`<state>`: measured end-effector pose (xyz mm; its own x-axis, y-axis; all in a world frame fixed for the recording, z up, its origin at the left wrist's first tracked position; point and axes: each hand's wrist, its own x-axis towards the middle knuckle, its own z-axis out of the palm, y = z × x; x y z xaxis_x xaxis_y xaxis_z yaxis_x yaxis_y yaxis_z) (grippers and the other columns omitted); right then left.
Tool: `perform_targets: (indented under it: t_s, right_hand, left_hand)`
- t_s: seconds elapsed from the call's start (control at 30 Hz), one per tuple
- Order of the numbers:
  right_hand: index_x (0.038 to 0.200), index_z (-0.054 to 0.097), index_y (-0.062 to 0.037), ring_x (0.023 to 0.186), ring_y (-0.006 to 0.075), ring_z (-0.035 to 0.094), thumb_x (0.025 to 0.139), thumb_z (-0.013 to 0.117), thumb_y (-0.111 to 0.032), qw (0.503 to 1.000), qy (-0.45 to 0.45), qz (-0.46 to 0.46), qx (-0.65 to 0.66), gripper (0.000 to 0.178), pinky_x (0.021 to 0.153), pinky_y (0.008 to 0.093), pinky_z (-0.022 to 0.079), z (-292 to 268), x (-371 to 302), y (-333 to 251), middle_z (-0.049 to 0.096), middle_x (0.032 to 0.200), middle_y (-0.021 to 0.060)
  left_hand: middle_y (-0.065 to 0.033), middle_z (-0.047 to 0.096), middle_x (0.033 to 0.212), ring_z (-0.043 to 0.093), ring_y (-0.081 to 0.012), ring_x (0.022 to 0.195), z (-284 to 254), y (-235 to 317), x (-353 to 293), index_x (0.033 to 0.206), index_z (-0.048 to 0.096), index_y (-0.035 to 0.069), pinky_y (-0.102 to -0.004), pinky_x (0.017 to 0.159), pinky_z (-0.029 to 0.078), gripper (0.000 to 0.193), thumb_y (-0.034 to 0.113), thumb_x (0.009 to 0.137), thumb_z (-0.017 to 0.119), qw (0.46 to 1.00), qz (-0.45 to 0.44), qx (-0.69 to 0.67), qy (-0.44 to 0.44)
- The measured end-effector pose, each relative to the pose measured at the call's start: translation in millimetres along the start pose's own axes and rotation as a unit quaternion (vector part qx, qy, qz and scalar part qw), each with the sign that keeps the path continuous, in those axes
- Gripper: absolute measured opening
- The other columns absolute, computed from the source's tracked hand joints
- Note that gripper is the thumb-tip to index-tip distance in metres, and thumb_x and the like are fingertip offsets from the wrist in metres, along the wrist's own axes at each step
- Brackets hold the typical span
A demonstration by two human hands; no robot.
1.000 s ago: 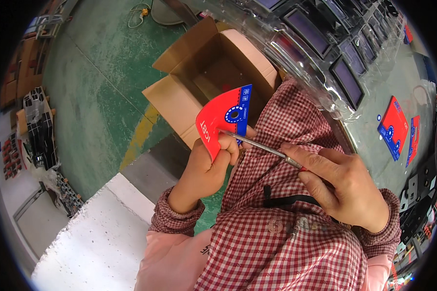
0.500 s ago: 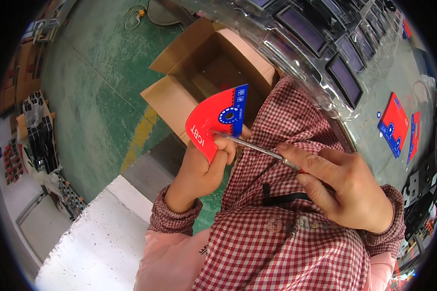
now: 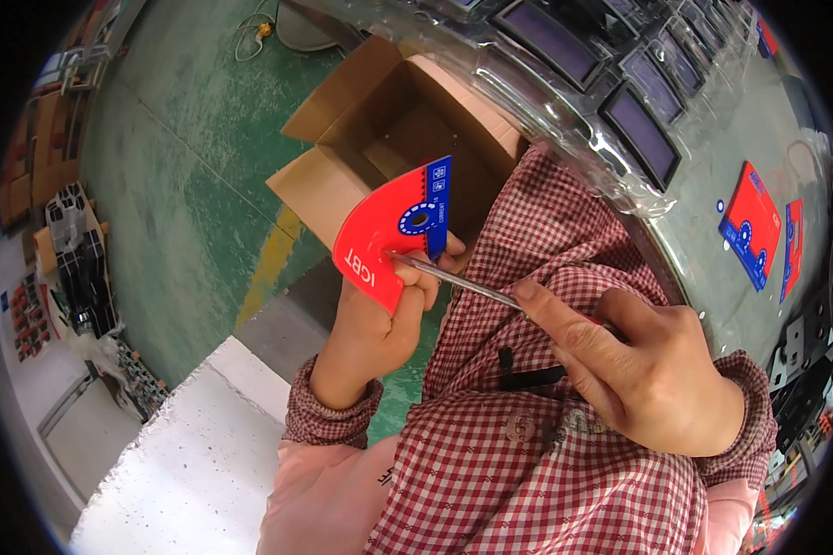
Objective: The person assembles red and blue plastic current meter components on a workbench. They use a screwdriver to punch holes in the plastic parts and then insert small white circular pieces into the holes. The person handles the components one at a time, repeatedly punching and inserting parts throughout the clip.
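A thin red and blue panel label [image 3: 370,222], curved and with a round hole near its blue edge, is gripped in my left hand [image 3: 379,324]. The fingers are closed around its lower side, partly behind it. My right hand [image 3: 648,370] is closed on a slim metal rod-like tool, which looks like a screwdriver [image 3: 472,285]. Its tip meets the red face of the label beside my left fingers. The handle is mostly hidden in my right palm.
Below the label stands an open cardboard box [image 3: 329,190]. On the table at right lie another red and blue label [image 3: 752,227] and a narrower one [image 3: 791,250]. Clear plastic trays [image 3: 565,120] hold several dark-framed windows [image 3: 640,137]. A white block [image 3: 194,444] is at lower left.
The label and both hands have shifted slightly left in the picture. The tool tip stays against the label's red face, and both grips look the same.
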<state>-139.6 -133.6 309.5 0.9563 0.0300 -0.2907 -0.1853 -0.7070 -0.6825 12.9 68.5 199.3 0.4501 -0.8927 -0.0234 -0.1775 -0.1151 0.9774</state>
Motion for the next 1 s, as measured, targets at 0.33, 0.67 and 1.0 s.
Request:
perform_targets:
  t_s: [0.33,0.67,1.0]
  right_hand:
    - [0.128,0.054,-0.0006,0.048,0.0204,0.05,0.082,0.061,0.0,1.0,0.012,-0.005,0.006,0.046,0.051,0.0327,0.046,4.5,-5.7,-0.9,0.053,0.066,0.0108]
    - [0.128,0.055,0.0002,0.045,0.0189,0.048,0.079,0.063,0.001,0.991,0.043,-0.018,0.126,0.049,0.047,0.0308,0.044,12.5,-11.0,7.2,0.05,0.065,0.0086]
    - [0.126,0.058,-0.0028,0.044,0.0154,0.043,0.076,0.064,0.002,0.939,0.065,0.03,0.336,0.051,0.041,0.0285,0.039,21.4,-14.4,11.6,0.038,0.06,0.0032]
  left_hand:
    - [-0.0167,0.058,0.102,0.047,-0.0105,0.061,4.3,9.8,0.2,0.092,0.046,-0.003,-0.0287,0.067,0.05,0.018,-0.014,0.084,0.034,0.999,-0.034,-0.024,0.025]
    - [-0.0127,0.054,0.077,0.052,-0.0198,0.072,5.1,19.8,7.8,0.072,0.045,-0.002,-0.036,0.082,0.047,0.018,-0.014,0.074,0.032,1.0,0.005,-0.013,0.021]
    - [-0.0241,0.059,0.103,0.059,-0.0284,0.093,3.4,24.0,6.2,0.069,0.044,0.001,-0.0388,0.086,0.046,0.015,-0.007,0.078,0.035,0.999,0.008,0.048,0.007]
